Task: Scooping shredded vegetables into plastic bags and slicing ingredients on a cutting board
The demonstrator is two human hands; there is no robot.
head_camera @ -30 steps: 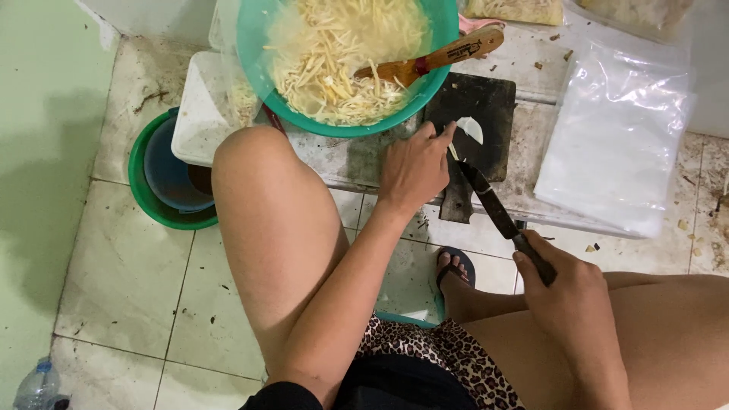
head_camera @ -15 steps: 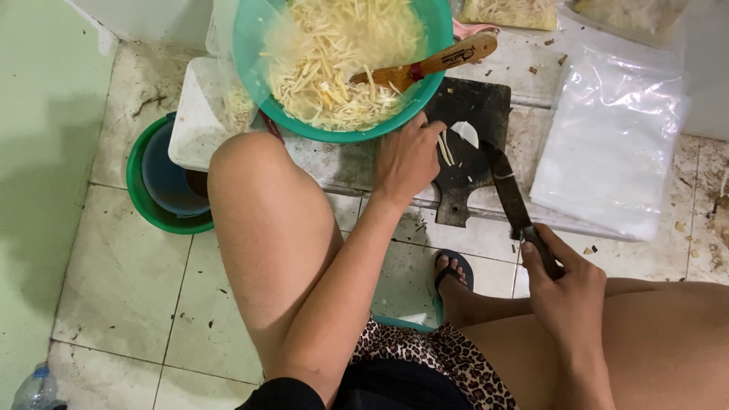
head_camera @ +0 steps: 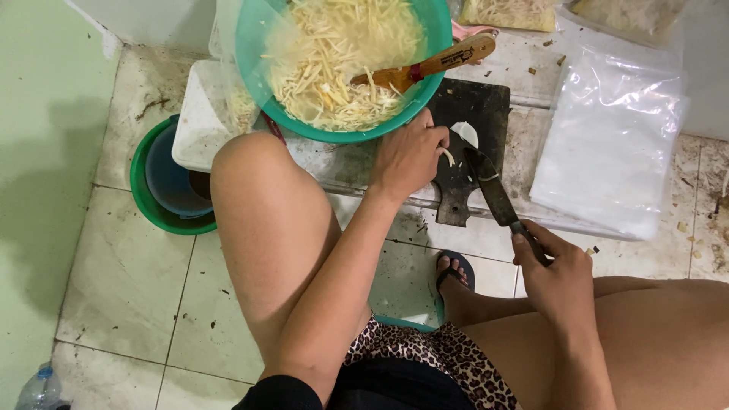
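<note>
From my feed, far left there's a green bucket point(head_camera: 156, 209) on the tile floor, with a white tub point(head_camera: 203, 121) just beside it. Above the raised knee sits a green bowl point(head_camera: 342, 68) of pale shreds, a wooden spoon point(head_camera: 425, 67) resting in it. My left hand point(head_camera: 406, 159) reaches over the knee, wrist bent down, fingers curled onto a white slice point(head_camera: 465, 134) on the black cutting board point(head_camera: 471, 144). My right hand point(head_camera: 554, 269) is wrapped tight on the knife point(head_camera: 492, 190), blade angled up toward that slice. Plastic bags point(head_camera: 607, 144) lie right of the board.
</note>
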